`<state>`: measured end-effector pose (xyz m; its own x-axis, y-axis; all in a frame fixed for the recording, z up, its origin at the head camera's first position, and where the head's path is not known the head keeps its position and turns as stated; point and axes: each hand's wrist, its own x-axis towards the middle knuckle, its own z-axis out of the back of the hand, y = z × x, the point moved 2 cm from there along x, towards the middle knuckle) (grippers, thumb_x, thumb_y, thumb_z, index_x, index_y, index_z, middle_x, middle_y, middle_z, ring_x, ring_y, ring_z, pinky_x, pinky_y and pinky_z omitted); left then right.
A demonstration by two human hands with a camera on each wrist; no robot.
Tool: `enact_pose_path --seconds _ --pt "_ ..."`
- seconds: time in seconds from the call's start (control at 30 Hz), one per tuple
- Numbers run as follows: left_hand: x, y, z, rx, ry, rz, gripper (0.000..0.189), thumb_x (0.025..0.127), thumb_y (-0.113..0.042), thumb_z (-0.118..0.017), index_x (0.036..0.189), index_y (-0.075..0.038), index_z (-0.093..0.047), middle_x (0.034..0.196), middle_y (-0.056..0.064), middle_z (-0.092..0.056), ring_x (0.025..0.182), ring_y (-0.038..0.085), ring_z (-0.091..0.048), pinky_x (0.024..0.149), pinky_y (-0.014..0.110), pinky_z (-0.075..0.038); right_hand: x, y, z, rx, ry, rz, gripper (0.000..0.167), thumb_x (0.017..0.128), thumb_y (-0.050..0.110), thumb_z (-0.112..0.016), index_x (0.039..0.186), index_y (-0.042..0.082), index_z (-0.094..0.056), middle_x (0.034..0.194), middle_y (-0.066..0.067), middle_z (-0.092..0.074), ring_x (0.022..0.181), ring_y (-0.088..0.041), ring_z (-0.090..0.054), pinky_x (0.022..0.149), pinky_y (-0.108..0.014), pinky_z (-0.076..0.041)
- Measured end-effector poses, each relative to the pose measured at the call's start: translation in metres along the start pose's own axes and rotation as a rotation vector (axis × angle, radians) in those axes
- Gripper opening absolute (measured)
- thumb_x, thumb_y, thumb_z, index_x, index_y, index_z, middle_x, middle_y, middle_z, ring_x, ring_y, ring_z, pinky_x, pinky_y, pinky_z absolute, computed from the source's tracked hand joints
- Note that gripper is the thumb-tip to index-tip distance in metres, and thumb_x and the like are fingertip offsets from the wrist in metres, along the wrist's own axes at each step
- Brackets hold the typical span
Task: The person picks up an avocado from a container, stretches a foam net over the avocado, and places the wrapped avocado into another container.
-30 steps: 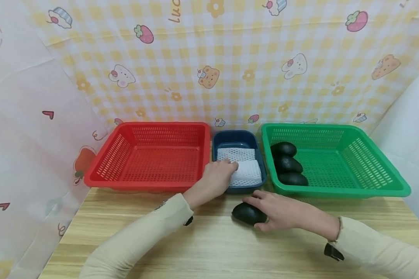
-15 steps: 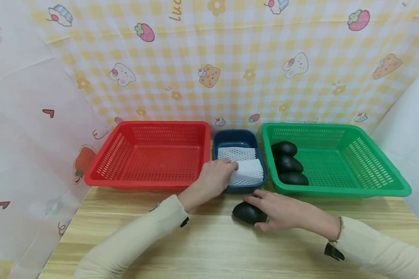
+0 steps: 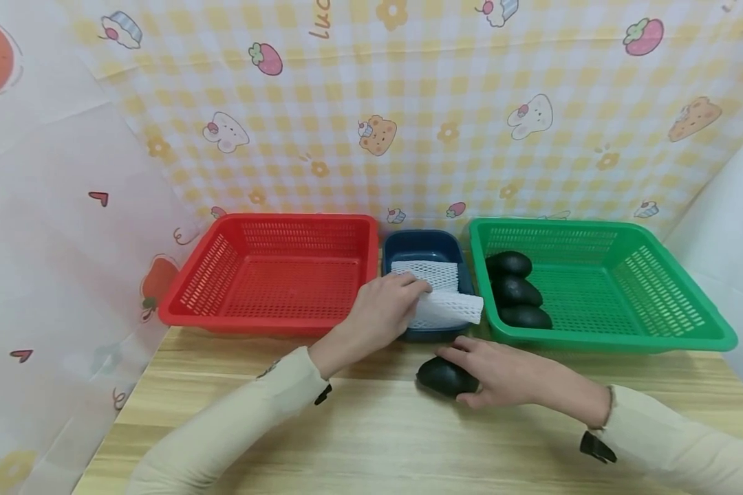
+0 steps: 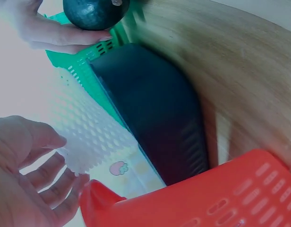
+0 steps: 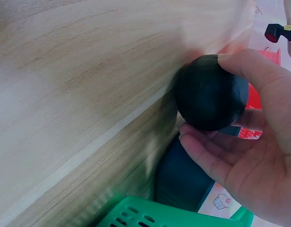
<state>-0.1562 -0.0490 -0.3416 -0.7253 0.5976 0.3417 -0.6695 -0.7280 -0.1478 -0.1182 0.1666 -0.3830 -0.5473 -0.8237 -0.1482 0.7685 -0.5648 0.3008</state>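
Observation:
My left hand (image 3: 388, 307) pinches the end of a white foam net sleeve (image 3: 447, 311), which is lifted above the dark blue bin (image 3: 424, 237). The left wrist view shows thumb and fingertips gripping the edge of the sleeve (image 4: 91, 127). Another net sleeve (image 3: 430, 273) lies in the bin behind it. In front of the bin, my right hand (image 3: 508, 375) holds a dark avocado (image 3: 446, 377) low over the table. Thumb and fingers curl round the avocado (image 5: 211, 94) in the right wrist view.
A red basket (image 3: 254, 324) stands left of the bin. On the right is a green basket (image 3: 613, 340) with dark avocados (image 3: 517, 291) lined along its left side. All stand on a wooden table (image 3: 371, 433) before a checked cloth (image 3: 322, 89).
My left hand has raised the front net sleeve a little, and its free end has swung right towards the green basket. The right hand and avocado stay in place.

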Motion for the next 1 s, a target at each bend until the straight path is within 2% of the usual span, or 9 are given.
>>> enact_pose_path --seconds 0.13,0.4,0.67,0.9,1.0 --pt "-0.001 -0.002 0.003 -0.030 -0.045 -0.041 0.034 0.090 -0.015 -0.078 0.123 -0.014 -0.071 0.115 0.003 -0.069 0.100 0.018 -0.065 0.082 0.030 -0.056 -0.001 -0.001 0.000 -0.004 0.003 0.003 0.067 0.087 0.034 -0.081 0.141 0.002 -0.056 0.120 -0.010 -0.059 0.092 -0.015 -0.059 0.079 -0.035 -0.055" --pt "-0.004 -0.005 0.018 -0.068 -0.082 -0.063 0.030 0.091 -0.014 -0.076 0.121 -0.015 -0.072 0.114 0.001 -0.070 0.101 0.016 -0.064 0.081 0.029 -0.056 -0.003 -0.004 0.000 -0.001 -0.013 0.011 0.067 0.088 0.034 -0.080 0.141 0.001 -0.056 0.123 -0.013 -0.061 0.095 -0.017 -0.062 0.080 -0.036 -0.056" --pt "-0.011 -0.002 0.038 -0.098 -0.102 -0.053 0.032 0.090 -0.014 -0.078 0.122 -0.014 -0.072 0.117 0.001 -0.070 0.097 0.015 -0.064 0.073 0.025 -0.055 -0.004 -0.005 0.001 0.003 -0.024 -0.010 0.066 0.088 0.033 -0.080 0.141 0.002 -0.055 0.126 -0.015 -0.061 0.101 -0.021 -0.064 0.084 -0.039 -0.056" --pt "-0.019 0.004 0.051 -0.114 -0.120 -0.047 0.036 0.087 -0.013 -0.081 0.121 -0.014 -0.072 0.116 0.002 -0.070 0.097 0.015 -0.065 0.073 0.027 -0.056 -0.007 -0.003 0.008 0.014 -0.071 0.003 0.065 0.089 0.035 -0.080 0.140 0.002 -0.056 0.122 -0.007 -0.061 0.096 -0.012 -0.062 0.080 -0.032 -0.056" --pt "-0.021 0.006 0.056 -0.107 -0.132 -0.042 0.038 0.085 -0.014 -0.083 0.121 -0.013 -0.072 0.113 0.002 -0.070 0.094 0.014 -0.065 0.072 0.026 -0.056 -0.011 0.000 0.014 0.018 -0.098 0.025 0.065 0.090 0.037 -0.079 0.140 0.002 -0.056 0.123 -0.007 -0.062 0.097 -0.013 -0.062 0.079 -0.031 -0.056"
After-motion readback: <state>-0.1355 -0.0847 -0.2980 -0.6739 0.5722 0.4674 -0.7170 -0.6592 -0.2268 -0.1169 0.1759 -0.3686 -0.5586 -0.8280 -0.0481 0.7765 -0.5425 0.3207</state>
